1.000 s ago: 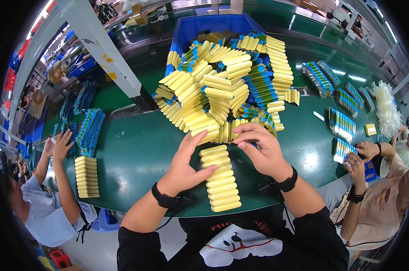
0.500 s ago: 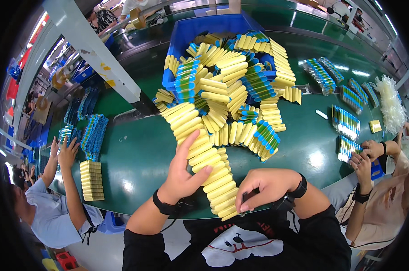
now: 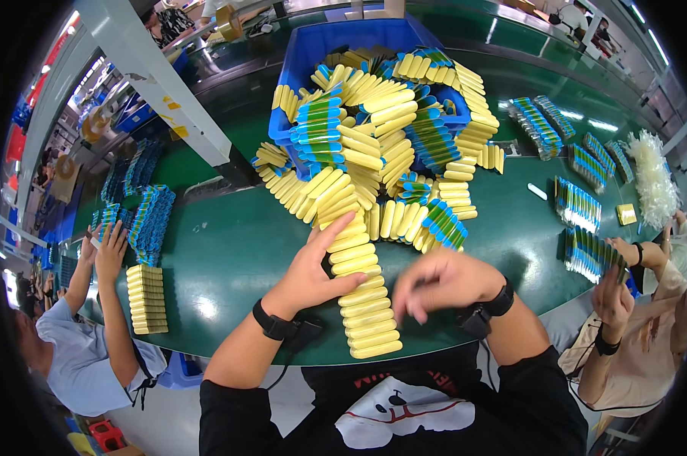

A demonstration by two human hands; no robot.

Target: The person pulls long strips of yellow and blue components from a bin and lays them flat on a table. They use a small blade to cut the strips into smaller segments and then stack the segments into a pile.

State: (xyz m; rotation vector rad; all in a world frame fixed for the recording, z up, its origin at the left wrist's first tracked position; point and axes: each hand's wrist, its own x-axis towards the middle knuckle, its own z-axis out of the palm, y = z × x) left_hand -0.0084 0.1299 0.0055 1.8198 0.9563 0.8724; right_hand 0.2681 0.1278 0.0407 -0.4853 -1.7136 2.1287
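A long strip of short, flat yellow pieces with rounded ends (image 3: pixel 367 311) lies side by side down the table toward me, its far end running into a heap. My left hand (image 3: pixel 309 270) grips it from the left, with thumb and forefinger on top; the other fingers are mostly hidden. To the right of the near end, my right hand (image 3: pixel 446 285) is raised and smeared by motion, so I cannot see whether it holds anything. The heap of yellow, blue and green strips (image 3: pixel 389 114) fills and spills over a blue bin (image 3: pixel 358 34).
At left, a co-worker's hands (image 3: pixel 112 251) touch blue packs beside a yellow stack (image 3: pixel 146 300). On the right, another person's hands (image 3: pixel 615 292) are by several wrapped bundles (image 3: pixel 579 205) and a clear plastic pile (image 3: pixel 655 178). A grey post (image 3: pixel 161 91) stands at the left.
The strip's near end has swung left and lies straighter toward me. My right hand has lifted away from that end; a small dark thing at its fingers earlier cannot be made out.
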